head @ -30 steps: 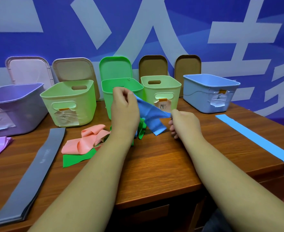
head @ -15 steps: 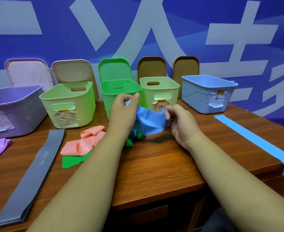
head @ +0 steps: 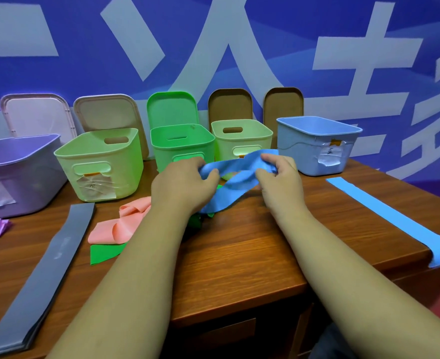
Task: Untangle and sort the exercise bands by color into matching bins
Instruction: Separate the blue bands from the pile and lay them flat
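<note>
Staged indoor work station, office or showroom type; exact kind unclear. Far side is a blue printed backdrop wall (head: 304, 27) with large white characters (head: 226, 22), and in front of it a brown wood-grain desk (head: 239, 255) with a dark drawer front (head: 226, 330) under the near edge. Along the desk's far edge is a row of open plastic storage bins (head: 182, 149) in purple, green and pale blue, with taped-on handwritten paper labels (head: 329, 152) and loose lids (head: 171, 107) leaning on the wall behind.

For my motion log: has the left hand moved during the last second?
Yes. The left hand sank against the green bin: its top was near the rim, now at the handle slot.
</note>
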`<state>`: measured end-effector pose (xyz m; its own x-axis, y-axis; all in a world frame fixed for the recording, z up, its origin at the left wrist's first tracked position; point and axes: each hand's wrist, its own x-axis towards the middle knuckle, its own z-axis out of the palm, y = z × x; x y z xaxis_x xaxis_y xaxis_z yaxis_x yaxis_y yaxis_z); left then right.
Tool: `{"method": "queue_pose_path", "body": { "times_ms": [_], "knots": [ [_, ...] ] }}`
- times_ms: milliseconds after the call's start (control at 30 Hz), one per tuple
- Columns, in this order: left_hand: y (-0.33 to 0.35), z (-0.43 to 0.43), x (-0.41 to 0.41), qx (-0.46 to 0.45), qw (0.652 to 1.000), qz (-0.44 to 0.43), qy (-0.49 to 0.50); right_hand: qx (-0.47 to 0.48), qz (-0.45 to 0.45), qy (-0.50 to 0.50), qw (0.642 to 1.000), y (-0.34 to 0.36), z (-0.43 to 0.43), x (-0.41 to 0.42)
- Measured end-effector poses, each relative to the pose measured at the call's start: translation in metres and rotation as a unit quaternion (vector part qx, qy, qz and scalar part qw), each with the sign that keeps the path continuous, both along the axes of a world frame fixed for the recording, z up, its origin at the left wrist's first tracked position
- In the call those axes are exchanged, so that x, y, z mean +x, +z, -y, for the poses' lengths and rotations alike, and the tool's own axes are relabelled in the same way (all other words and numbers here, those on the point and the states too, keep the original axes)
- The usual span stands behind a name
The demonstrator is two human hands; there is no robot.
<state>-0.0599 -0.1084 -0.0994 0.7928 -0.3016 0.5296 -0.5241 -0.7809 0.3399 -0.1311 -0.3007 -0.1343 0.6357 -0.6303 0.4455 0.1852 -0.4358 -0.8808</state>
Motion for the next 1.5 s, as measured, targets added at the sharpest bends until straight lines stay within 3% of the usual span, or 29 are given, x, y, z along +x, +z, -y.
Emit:
{"method": "queue_pose_path", "body": {
  "times_ms": [100, 267, 433, 600, 967, 1100, 1300, 1500],
  "knots": [
    [0.000, 0.003, 0.001, -0.066, 0.992, -0.079, -0.079, 0.008, 0.012, 0.015, 1.000, -0.001, 0.000, 0.001],
    [-0.003, 0.009, -0.003, -0.088, 0.980, -0.063, -0.167, 0.000, 0.026, 0.074, 0.997, 0.001, -0.004, -0.003],
    [-0.006, 0.018, -0.019, -0.140, 0.938, -0.120, -0.292, 0.006, 0.025, 0.109, 0.994, -0.001, -0.008, -0.002],
    [-0.009, 0.018, -0.016, -0.082, 0.951, -0.111, -0.276, -0.014, 0.014, 0.085, 0.996, 0.000, -0.006, -0.004],
    [-0.007, 0.017, -0.020, -0.087, 0.941, -0.112, -0.308, -0.022, 0.008, 0.078, 0.997, -0.003, -0.001, -0.002],
    [-0.010, 0.018, -0.014, -0.092, 0.952, -0.070, -0.283, -0.019, 0.018, 0.086, 0.996, -0.004, 0.000, 0.000],
    [0.000, 0.015, -0.011, -0.183, 0.940, -0.051, -0.283, 0.017, 0.019, 0.109, 0.994, -0.004, -0.001, 0.001],
    [0.053, 0.018, -0.017, -0.314, 0.888, -0.099, -0.321, 0.066, -0.012, 0.154, 0.986, 0.003, -0.010, -0.004]
  ]
}}
